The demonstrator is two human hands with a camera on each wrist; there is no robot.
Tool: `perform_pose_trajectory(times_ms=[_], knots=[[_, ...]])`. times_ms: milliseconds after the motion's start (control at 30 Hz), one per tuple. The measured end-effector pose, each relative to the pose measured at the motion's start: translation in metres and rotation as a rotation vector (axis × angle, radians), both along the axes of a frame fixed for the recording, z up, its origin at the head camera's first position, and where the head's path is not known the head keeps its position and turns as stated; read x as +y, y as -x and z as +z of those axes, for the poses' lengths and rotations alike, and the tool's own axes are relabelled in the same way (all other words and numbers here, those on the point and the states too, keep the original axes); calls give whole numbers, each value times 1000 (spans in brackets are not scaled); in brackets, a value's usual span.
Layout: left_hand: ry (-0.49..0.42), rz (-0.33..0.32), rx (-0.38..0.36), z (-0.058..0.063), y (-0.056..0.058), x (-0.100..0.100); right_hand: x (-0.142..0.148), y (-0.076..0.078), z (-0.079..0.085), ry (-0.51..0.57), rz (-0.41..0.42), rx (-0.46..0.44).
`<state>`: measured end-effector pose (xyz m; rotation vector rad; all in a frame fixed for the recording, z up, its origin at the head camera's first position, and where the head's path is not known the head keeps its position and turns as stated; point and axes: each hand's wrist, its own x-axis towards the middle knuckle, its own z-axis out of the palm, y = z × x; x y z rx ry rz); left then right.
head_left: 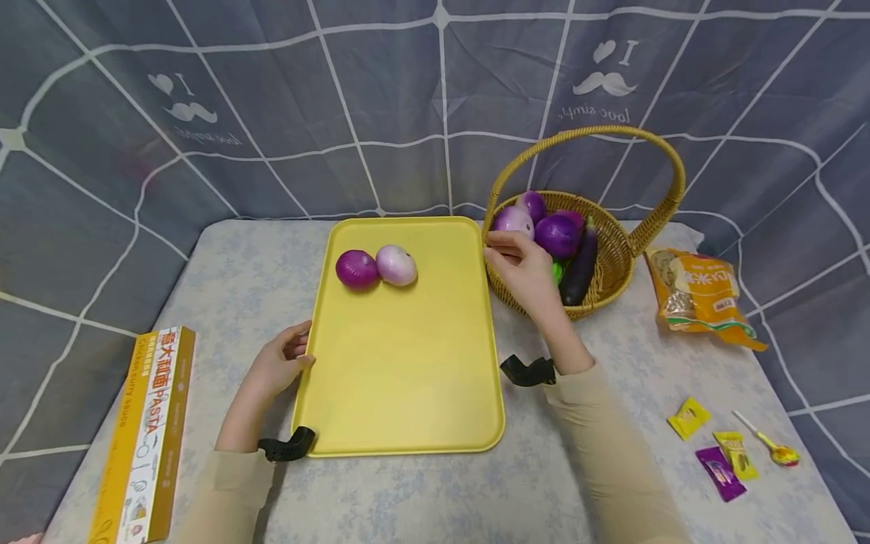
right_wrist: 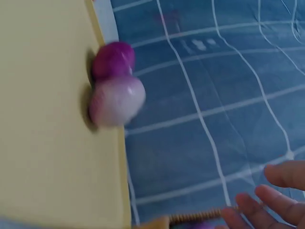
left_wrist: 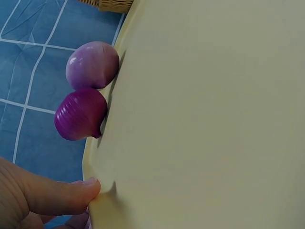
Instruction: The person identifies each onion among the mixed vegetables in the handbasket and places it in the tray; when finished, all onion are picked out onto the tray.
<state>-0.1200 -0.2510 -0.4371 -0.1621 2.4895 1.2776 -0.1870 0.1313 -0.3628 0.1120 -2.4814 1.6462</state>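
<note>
My left hand [head_left: 275,361] holds the left edge of a yellow tray [head_left: 401,370], thumb on the rim and fingers outside it. Side by side near the tray's far left corner lie a dark purple onion [head_left: 357,270] and a paler onion [head_left: 396,266]. With nothing in its loosely bent fingers, my right hand [head_left: 526,272] hovers by the left side of a wicker basket [head_left: 617,264]. Inside the basket are a pale onion [head_left: 514,220], a dark purple onion [head_left: 557,236], an eggplant [head_left: 580,266] and other purple pieces; my hand partly covers something green [head_left: 558,273].
The basket's tall handle [head_left: 591,131] arches over its contents. On the right lie an orange snack bag [head_left: 707,295], a lollipop [head_left: 782,453] and several small wrapped candies [head_left: 722,472]. A pasta box [head_left: 146,438] lies at the left. A grey curtain [head_left: 387,98] hangs behind the table.
</note>
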Motion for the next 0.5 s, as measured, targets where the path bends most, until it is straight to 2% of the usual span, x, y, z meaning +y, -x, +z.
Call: perform_pose_trajectory(times_ms=[233,400,500], knots=[[-1,10,-8,1,0,2,53,-3,0,-56,-160,30],[3,13,-9,3,0,3,77,0,-1,-93,-271,9],[5,11,-10,4,0,3,89,4,-3,-98,-299,-28]])
